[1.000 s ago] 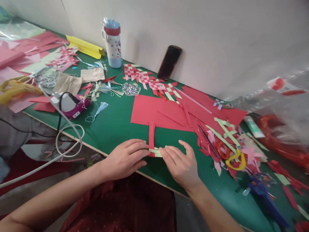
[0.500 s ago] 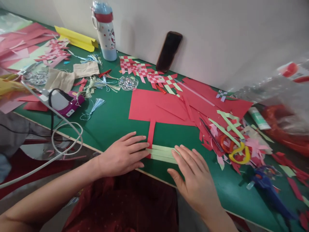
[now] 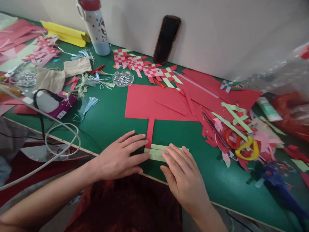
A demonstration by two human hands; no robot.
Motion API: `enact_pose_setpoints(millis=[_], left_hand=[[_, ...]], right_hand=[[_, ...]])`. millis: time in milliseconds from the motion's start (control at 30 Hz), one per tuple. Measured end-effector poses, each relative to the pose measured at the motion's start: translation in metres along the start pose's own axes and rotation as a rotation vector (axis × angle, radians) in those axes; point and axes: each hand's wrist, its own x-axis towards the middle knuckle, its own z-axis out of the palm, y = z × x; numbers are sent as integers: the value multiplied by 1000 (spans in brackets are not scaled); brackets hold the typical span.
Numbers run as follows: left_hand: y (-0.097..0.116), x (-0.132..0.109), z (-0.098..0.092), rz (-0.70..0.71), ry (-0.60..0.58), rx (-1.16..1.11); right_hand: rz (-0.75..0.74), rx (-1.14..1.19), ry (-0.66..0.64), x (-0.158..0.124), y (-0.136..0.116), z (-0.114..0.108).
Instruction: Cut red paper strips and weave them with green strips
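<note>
My left hand (image 3: pixel 122 158) lies flat on the green table (image 3: pixel 108 119), fingers stretched out, their tips at the left end of some pale green paper strips (image 3: pixel 156 152). My right hand (image 3: pixel 183 175) lies flat over the right part of those strips, fingers spread and pressing down. A narrow red paper strip (image 3: pixel 150 132) runs from the strips up to a large red paper sheet (image 3: pixel 154 103).
Woven red-and-white paper pieces (image 3: pixel 142 66) lie near the wall beside a phone (image 3: pixel 166 38) and a water bottle (image 3: pixel 95 24). Scissors (image 3: pixel 238 145) rest in paper scraps at right, a blue glue gun (image 3: pixel 277 183) beyond. A white cable (image 3: pixel 60 141) loops at the left edge.
My right hand has gone from pinching the strips' end to lying flat over them, first sliding right, then back left. The strips now lie spread out. The view has dipped lower.
</note>
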Motion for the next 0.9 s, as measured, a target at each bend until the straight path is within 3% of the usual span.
enact_pose_setpoints(millis=[433, 900], left_hand=[[-10, 20, 6, -132, 10, -82], [-11, 19, 6, -111, -23, -80]], right_hand=[[5, 68, -23, 7, -2, 11], [54, 130, -10, 6, -1, 12]])
